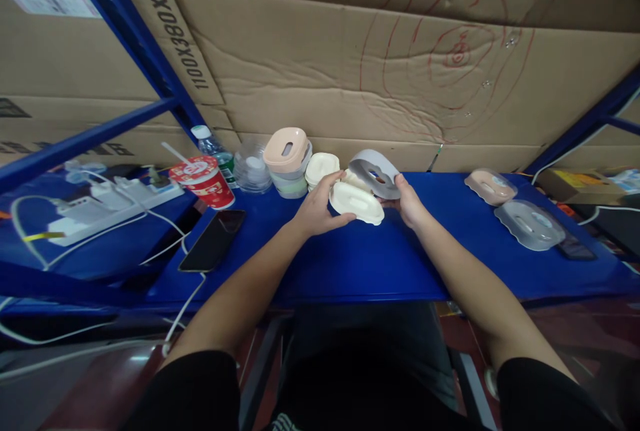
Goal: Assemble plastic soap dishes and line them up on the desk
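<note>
My left hand (323, 209) is closed on a cream oval moulded piece (357, 203), its thumb along the near edge. My right hand (407, 201) grips the right end of a grey oval cover (377, 167) with a slot in it, tilted up. The two pieces are close together above the blue table; whether they touch I cannot tell. Just behind my left hand stand more cream moulded pieces (321, 167). Left of these is a stack of oval containers topped by a peach lid (287, 149), beside several clear plastic covers (253, 167).
A red paper cup with a straw (205, 181), a water bottle (215, 151) and a phone (213, 241) are at left, near a white power strip (115, 207). At right lie a peach piece (490, 186) and a clear cover (529, 224). Cardboard (300, 37) walls the back.
</note>
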### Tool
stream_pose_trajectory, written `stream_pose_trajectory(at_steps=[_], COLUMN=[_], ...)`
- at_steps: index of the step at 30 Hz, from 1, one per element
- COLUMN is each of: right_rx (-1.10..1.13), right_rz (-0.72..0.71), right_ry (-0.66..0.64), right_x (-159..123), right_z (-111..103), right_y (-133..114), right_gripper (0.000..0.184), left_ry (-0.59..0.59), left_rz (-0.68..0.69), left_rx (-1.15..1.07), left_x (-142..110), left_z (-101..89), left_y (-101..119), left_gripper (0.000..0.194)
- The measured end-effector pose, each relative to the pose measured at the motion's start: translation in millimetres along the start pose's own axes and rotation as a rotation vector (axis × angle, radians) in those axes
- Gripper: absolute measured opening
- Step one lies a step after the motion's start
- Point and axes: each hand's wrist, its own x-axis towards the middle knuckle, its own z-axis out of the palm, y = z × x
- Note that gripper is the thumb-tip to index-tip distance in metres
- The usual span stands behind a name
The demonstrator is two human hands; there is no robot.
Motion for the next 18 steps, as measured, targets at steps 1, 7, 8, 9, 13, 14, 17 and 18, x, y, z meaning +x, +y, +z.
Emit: stream_pose_trajectory(at_steps=[1, 7, 8, 9, 13, 14, 17, 18], right_rx=[0.013, 0.072, 0.086, 0.1, 0.09, 0.066, 0.032, 0.048], right_rz=[0.023, 0.054, 0.067, 0.081, 0.093, 0.083, 0.06, 0.064], right_ry=[0.023, 0.081, 0.093, 0.109, 0.095, 0.075, 0.05, 0.067], right_x=[1.9, 8.8, 9.3, 9.9, 13.0, 13.8, 14.3, 13.7], right_z=[-2.3, -11.4, -11.6, -11.7, -12.8, -13.0, -11.2, -9.6], right_y=[1.0, 3.9, 4.1, 4.5, 9.3, 11.0, 14.1, 13.9], right_gripper=[0.096, 0.098, 0.099, 0.1, 0.105, 0.106, 0.102, 0.099], left_ry=[-0.002, -0.226, -0.26, -0.289, -0.387, -0.405, -0.439, -0.443], left_rz=[0.017, 0.048, 0.04, 0.034, 0.031, 0.028, 0.009, 0.003], left_rx=[0.012, 0.065, 0.077, 0.087, 0.136, 0.151, 0.192, 0.205], left_x=[1.3, 3.3, 2.9, 2.5, 1.1, 0.8, -0.1, -0.4], left_z=[-2.2, -4.7, -3.1, -1.4, 4.3, 4.9, 5.5, 5.5], left_y=[0.6, 4.8, 5.7, 6.7, 9.1, 9.2, 8.9, 8.9], left_gripper=[0.09, 0.062, 0.06, 0.058, 0.056, 0.057, 0.057, 0.056])
